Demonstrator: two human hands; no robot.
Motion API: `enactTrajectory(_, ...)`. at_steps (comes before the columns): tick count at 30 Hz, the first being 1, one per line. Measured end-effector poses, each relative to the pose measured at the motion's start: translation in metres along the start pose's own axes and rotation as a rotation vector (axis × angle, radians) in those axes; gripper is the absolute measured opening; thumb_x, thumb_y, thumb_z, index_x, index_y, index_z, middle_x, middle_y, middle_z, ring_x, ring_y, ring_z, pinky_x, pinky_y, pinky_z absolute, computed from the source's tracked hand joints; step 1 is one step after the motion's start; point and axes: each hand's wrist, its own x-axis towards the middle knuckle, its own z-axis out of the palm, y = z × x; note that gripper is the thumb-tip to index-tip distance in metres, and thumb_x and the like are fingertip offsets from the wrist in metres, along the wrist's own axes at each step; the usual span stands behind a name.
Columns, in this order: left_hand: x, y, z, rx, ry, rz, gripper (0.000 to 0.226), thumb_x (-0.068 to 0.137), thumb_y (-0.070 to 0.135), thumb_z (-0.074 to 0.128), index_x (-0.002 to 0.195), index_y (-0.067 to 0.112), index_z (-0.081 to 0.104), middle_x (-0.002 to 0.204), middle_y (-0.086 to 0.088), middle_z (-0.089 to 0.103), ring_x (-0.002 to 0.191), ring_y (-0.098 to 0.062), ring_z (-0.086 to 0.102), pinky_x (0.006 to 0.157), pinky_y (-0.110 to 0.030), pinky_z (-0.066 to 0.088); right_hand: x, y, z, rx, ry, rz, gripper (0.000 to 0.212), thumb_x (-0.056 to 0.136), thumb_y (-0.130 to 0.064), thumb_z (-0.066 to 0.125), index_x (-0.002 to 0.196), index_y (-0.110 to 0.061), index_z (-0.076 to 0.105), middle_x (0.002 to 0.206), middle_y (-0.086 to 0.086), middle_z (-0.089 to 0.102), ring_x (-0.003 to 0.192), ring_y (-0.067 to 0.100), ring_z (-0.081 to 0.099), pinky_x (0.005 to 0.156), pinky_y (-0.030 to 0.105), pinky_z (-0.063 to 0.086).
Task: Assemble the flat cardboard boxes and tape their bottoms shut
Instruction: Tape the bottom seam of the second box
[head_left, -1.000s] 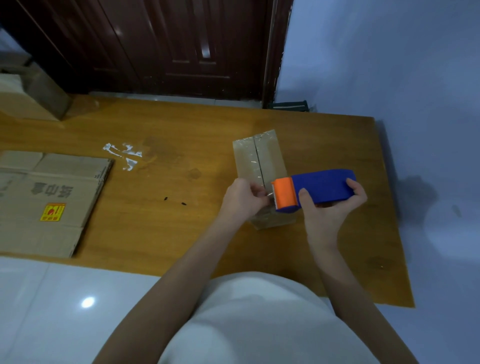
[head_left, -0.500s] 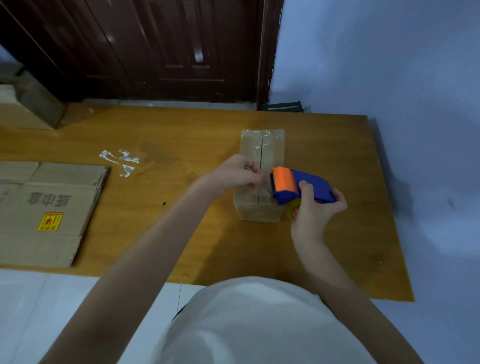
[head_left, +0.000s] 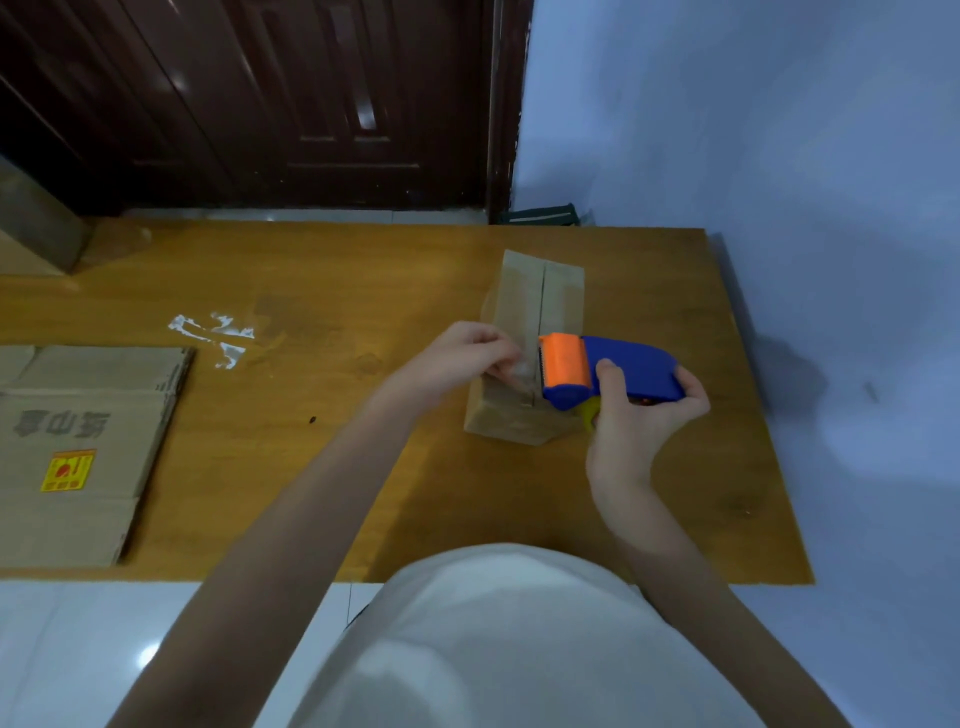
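While hands (head_left: 467, 358) tape it, box (head_left: 524, 332) stands upright.

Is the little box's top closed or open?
Closed: the small box's two flaps lie flat, meeting along a middle seam.

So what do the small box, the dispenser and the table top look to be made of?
Small box: brown cardboard, matte, with glossy clear tape over the seam. Tape dispenser: seemingly moulded plastic, smooth blue body with an orange front. Table: wood or wood-look laminate, grain visible under a slight sheen.
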Motion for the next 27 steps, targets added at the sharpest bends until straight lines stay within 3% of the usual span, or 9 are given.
enactTrajectory(6, -0.001, -0.009, -0.002, -0.17, 0.028, -0.027, 0.016, 0.091, 0.01, 0.054, 0.077, 0.011, 0.062, 0.07, 0.0, 0.06, 0.07, -0.013, 0.059, 0.081, -0.032, 0.045, -0.018, -0.011, 0.009, -0.019, -0.037, -0.15, 0.066, 0.074, 0.007, 0.072, 0.118, -0.012, 0.028, 0.127, 0.011, 0.033, 0.085, -0.006, 0.059, 0.065, 0.014, 0.05)
enactTrajectory(13, -0.005, -0.024, -0.003, -0.179, 0.022, -0.082, 0.016, 0.092, 0.016, 0.055, 0.077, 0.014, 0.062, 0.077, -0.004, 0.061, 0.077, -0.017, 0.06, 0.082, -0.034, 0.049, -0.022, -0.005, 0.005, -0.104, -0.168, -0.274, 0.069, 0.071, 0.013, 0.072, 0.116, -0.013, 0.025, 0.117, 0.001, 0.035, 0.085, -0.001, 0.06, 0.066, 0.018, 0.052)
enactTrajectory(19, -0.01, -0.026, -0.01, -0.222, -0.029, -0.115, 0.008, 0.092, 0.014, 0.058, 0.089, 0.008, 0.063, 0.075, -0.004, 0.06, 0.059, -0.012, 0.061, 0.058, -0.023, 0.052, -0.022, 0.0, 0.003, -0.132, -0.184, -0.278, 0.069, 0.072, 0.012, 0.071, 0.116, -0.013, 0.024, 0.115, -0.002, 0.037, 0.082, 0.0, 0.06, 0.064, 0.018, 0.052)
enactTrajectory(25, -0.012, -0.031, -0.006, -0.154, 0.039, -0.039, 0.011, 0.094, 0.012, 0.054, 0.085, 0.014, 0.06, 0.089, -0.004, 0.061, 0.077, -0.018, 0.062, 0.078, -0.038, 0.055, -0.02, 0.002, 0.008, -0.161, -0.233, -0.299, 0.069, 0.072, 0.012, 0.071, 0.116, -0.012, 0.024, 0.114, -0.006, 0.035, 0.084, -0.002, 0.06, 0.063, 0.017, 0.051)
enactTrajectory(27, -0.012, -0.031, -0.007, -0.135, 0.077, 0.0, 0.013, 0.094, 0.012, 0.054, 0.081, 0.014, 0.057, 0.114, 0.001, 0.056, 0.078, -0.02, 0.063, 0.077, -0.037, 0.055, -0.02, 0.001, 0.012, -0.181, -0.261, -0.301, 0.07, 0.071, 0.012, 0.072, 0.116, -0.012, 0.024, 0.114, -0.009, 0.033, 0.085, -0.005, 0.058, 0.063, 0.016, 0.051)
